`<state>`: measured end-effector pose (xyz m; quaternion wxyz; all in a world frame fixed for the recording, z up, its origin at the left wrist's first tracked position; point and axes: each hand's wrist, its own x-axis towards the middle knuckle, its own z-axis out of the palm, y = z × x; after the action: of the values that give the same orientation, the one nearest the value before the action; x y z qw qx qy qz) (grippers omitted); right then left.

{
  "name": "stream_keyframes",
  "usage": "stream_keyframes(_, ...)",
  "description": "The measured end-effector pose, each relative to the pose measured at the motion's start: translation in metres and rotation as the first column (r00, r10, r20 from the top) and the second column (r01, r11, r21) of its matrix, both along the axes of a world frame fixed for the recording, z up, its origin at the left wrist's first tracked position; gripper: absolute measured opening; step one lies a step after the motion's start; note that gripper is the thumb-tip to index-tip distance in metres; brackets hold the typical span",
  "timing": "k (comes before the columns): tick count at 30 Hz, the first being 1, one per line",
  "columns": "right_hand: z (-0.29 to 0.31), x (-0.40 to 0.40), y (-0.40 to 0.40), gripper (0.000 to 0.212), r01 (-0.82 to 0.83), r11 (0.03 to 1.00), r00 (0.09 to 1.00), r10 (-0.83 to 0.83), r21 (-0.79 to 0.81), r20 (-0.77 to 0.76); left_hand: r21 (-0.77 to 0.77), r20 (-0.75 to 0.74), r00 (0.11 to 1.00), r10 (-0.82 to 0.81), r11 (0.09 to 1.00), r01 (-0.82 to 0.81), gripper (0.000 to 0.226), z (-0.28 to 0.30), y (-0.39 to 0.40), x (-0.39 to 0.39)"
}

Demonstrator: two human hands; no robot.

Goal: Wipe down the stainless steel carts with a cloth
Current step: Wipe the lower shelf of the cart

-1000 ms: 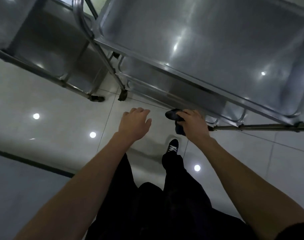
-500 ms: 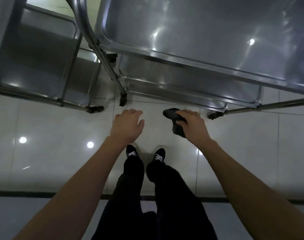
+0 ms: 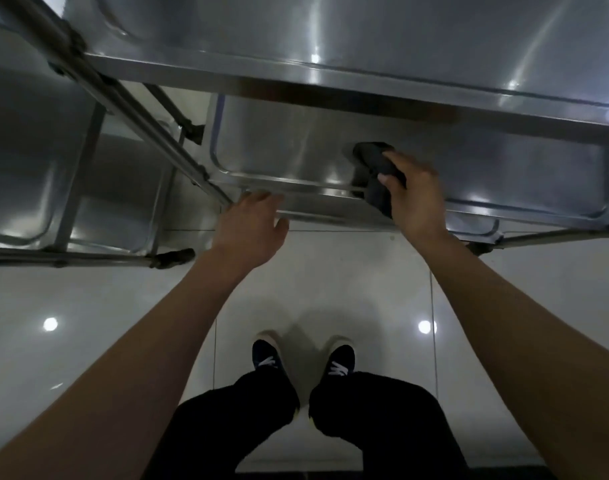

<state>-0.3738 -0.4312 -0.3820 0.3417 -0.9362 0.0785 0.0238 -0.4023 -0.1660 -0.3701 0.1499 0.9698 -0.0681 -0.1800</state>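
Observation:
A stainless steel cart (image 3: pixel 382 88) fills the top of the view, its upper shelf over a lower shelf (image 3: pixel 282 147). My right hand (image 3: pixel 417 192) grips a dark cloth (image 3: pixel 375 168) at the near rim of the lower shelf, part of the cloth lying on the shelf surface. My left hand (image 3: pixel 254 226) hovers with relaxed fingers by the shelf's near left corner, beside the cart's leg (image 3: pixel 150 143); it holds nothing.
A second steel cart (image 3: pixel 36 161) stands to the left, its castor (image 3: pixel 173 258) on the glossy white tiled floor (image 3: pixel 330 282). My two dark shoes (image 3: pixel 268 358) stand on the tiles below the hands.
I have bent closer to the cart. My right hand moved forward with the cloth from above the floor onto the lower shelf. My left hand moved up to the shelf's corner.

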Motion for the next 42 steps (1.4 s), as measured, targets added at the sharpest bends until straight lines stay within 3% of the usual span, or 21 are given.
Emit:
stream_keyframes(4, -0.024, 0.030, -0.002, 0.037, 0.034, 0.997, 0.993, -0.042, 0.068, 0.108, 0.021, 0.085, 0.996, -0.020, 1.000, 0.018, 0.042, -0.032, -0.003, 0.029)
stream_keyframes(6, -0.046, 0.038, 0.002, 0.041, -0.019, 0.999, 0.999, 0.018, 0.030, 0.031, 0.025, 0.135, 0.990, -0.030, 0.999, 0.027, 0.041, -0.052, -0.005, 0.043)
stream_keyframes(8, -0.072, 0.043, 0.006, 0.041, -0.096, 0.993, 0.995, 0.094, -0.071, -0.037, 0.026, 0.195, 0.980, -0.034, 0.999, 0.030, 0.038, -0.072, -0.006, 0.052)
stream_keyframes(12, -0.101, 0.051, 0.010, 0.042, -0.098, 0.944, 0.989, 0.128, -0.315, 0.075, 0.046, 0.312, 0.949, -0.046, 0.998, 0.033, 0.029, -0.105, -0.003, 0.055)
stream_keyframes(20, -0.117, 0.061, 0.003, 0.044, -0.185, 0.938, 0.976, 0.211, -0.291, 0.058, 0.053, 0.599, 0.799, -0.045, 0.998, 0.016, 0.027, -0.144, 0.000, 0.038)
stream_keyframes(28, -0.126, 0.058, 0.008, 0.047, -0.236, 0.890, 0.966, 0.257, -0.391, 0.000, 0.096, 0.527, 0.849, -0.043, 0.995, -0.010, 0.039, -0.139, -0.008, 0.028)
stream_keyframes(35, -0.134, 0.062, 0.017, 0.048, -0.232, 0.880, 0.965, 0.263, -0.414, 0.019, 0.039, 0.486, 0.870, -0.087, 0.996, 0.078, 0.041, -0.129, 0.019, 0.040)
stream_keyframes(39, -0.134, 0.060, 0.021, 0.049, -0.222, 0.875, 0.965, 0.260, -0.431, 0.030, -0.043, 0.583, 0.790, 0.192, 0.977, -0.207, 0.031, -0.122, 0.051, 0.042)
stream_keyframes(42, -0.133, 0.062, 0.031, 0.050, -0.229, 0.871, 0.962, 0.270, -0.435, 0.034, -0.014, 0.549, 0.807, 0.215, 0.969, -0.249, 0.029, -0.127, 0.059, 0.031)
